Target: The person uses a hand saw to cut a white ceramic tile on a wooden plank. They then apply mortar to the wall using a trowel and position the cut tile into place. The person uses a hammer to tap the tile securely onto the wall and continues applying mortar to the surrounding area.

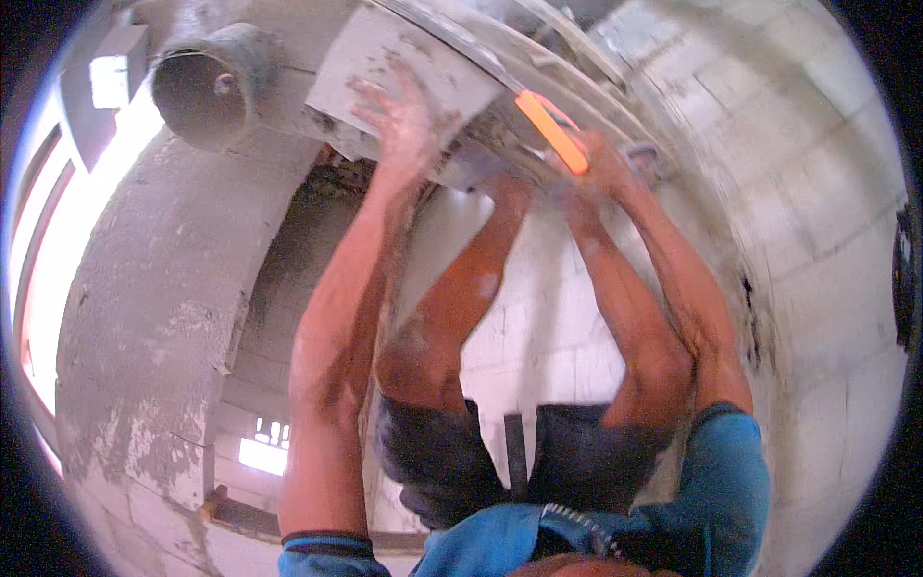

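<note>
My left hand (399,123) lies with fingers spread on a pale grey building block (444,65), which rests at a slant near the top of the view. In my right hand (604,162) is the orange handle of a handsaw (550,130). Its thin blade runs up and to the left along the block's far right edge. Whether the blade touches or cuts into the block I cannot tell. My bare feet are close below the block, between my two hands, partly blurred.
A round grey bucket (245,60) lies to the left of the block, its mouth toward me. Long dusty planks (582,43) stretch beyond the saw. A block wall (817,183) rises on the right. A rough grey wall section (163,317) and a bright window opening (58,250) are on the left.
</note>
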{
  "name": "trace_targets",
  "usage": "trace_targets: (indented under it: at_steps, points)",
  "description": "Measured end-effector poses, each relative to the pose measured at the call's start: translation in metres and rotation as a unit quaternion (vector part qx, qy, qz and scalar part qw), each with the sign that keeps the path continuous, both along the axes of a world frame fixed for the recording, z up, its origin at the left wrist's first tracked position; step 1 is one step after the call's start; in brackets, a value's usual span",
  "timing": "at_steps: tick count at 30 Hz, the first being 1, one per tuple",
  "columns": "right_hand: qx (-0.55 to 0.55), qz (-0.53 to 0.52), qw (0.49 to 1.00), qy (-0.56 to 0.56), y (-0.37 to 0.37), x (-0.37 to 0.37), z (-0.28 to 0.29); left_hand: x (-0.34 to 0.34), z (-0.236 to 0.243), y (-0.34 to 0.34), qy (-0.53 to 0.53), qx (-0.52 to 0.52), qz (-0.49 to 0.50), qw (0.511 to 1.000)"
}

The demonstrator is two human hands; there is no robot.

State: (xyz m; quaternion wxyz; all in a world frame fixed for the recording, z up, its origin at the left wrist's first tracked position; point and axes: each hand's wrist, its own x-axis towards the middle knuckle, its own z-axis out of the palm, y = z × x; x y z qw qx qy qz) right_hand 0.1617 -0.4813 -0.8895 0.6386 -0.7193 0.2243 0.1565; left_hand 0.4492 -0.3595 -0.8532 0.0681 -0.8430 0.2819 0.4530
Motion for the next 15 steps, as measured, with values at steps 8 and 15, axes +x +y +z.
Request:
trace_targets:
  at_steps: [8,15]
  points:
    - [-0.089,0.111,0.989,0.03,-0.022,-0.084,0.022,0.002,-0.012,-0.009,-0.051,-0.029,-0.077,0.995]
    - [-0.091,0.065,0.992,0.057,-0.014,-0.042,-0.013,0.004,-0.007,-0.001,-0.024,-0.055,-0.03,0.998]
